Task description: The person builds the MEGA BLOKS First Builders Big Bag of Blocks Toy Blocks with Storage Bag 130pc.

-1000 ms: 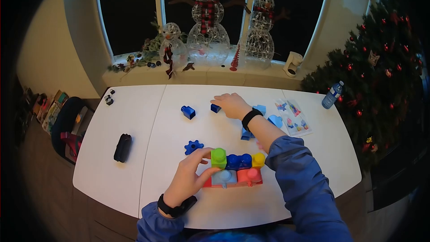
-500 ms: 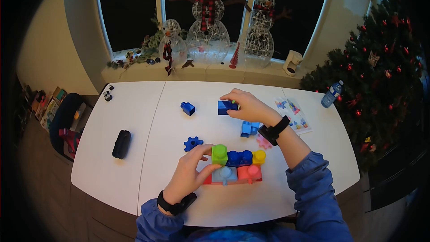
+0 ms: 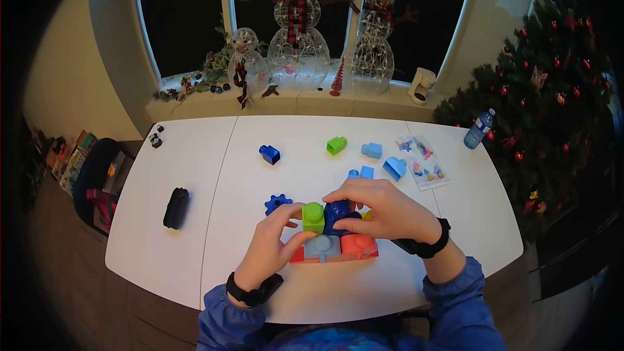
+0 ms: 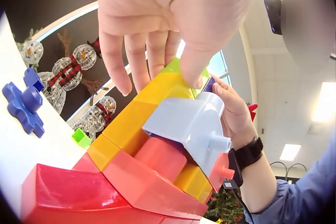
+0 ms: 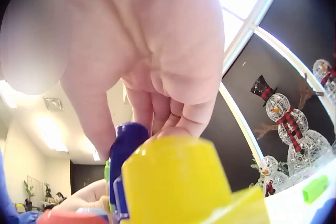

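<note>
A block structure stands near the front of the table, with a light blue block (image 3: 323,247) and a coral block (image 3: 359,246) along its near side. My left hand (image 3: 270,247) pinches the green block (image 3: 313,218) at its upper left corner between thumb and fingers. Beside it, my right hand (image 3: 390,211) grips a dark blue block (image 3: 337,216) on top of the structure. In the right wrist view a yellow block (image 5: 176,182) stands in front of the dark blue block (image 5: 126,142). Whether the dark blue block is seated cannot be told.
Behind the structure lie a blue gear (image 3: 278,204), a blue block (image 3: 270,154), a green block (image 3: 336,145) and several light blue pieces (image 3: 394,168). A picture sheet (image 3: 424,164) and a bottle (image 3: 479,129) are at the right, a black case (image 3: 176,208) at the left.
My right hand has come back from the far part of the table with a dark blue block, now at the structure beside the green block. My left hand has stayed on the green block.
</note>
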`<state>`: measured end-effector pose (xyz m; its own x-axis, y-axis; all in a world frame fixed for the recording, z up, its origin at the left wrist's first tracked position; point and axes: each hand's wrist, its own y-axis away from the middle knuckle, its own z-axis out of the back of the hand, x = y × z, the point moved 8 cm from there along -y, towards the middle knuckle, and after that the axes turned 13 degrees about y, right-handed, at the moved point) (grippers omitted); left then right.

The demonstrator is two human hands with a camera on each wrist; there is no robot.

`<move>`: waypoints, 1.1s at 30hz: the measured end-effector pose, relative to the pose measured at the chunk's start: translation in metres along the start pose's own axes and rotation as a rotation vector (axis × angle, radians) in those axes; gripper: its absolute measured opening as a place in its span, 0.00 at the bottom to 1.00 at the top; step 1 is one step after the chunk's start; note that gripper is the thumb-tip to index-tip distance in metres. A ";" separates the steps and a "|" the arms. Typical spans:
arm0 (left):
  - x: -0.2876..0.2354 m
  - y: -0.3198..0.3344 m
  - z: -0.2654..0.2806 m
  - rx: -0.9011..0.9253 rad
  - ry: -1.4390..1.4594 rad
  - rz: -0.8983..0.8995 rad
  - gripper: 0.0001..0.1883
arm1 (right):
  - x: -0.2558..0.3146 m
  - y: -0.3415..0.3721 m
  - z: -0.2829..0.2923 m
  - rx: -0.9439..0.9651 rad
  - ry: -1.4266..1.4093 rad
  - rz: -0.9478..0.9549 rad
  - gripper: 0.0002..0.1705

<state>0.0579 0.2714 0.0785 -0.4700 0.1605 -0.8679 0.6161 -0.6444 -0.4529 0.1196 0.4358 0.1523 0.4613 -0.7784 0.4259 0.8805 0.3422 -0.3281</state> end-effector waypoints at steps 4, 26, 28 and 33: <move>0.003 0.001 0.000 -0.004 0.003 0.003 0.25 | 0.006 0.006 -0.008 -0.035 0.115 -0.005 0.32; 0.171 -0.119 0.098 -0.074 -0.576 0.250 0.39 | -0.036 0.097 -0.015 -0.387 0.022 -0.304 0.22; 0.186 -0.132 0.099 -0.060 -0.638 0.316 0.41 | -0.036 0.097 -0.014 -0.382 0.021 -0.302 0.22; 0.209 -0.147 0.097 0.161 -0.688 0.503 0.40 | -0.038 0.096 -0.013 -0.347 0.028 -0.303 0.22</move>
<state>-0.1922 0.3267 -0.0164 -0.4756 -0.6262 -0.6178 0.7810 -0.6237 0.0309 0.1852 0.4909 0.0937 0.1808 -0.8319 0.5246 0.8844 -0.0958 -0.4568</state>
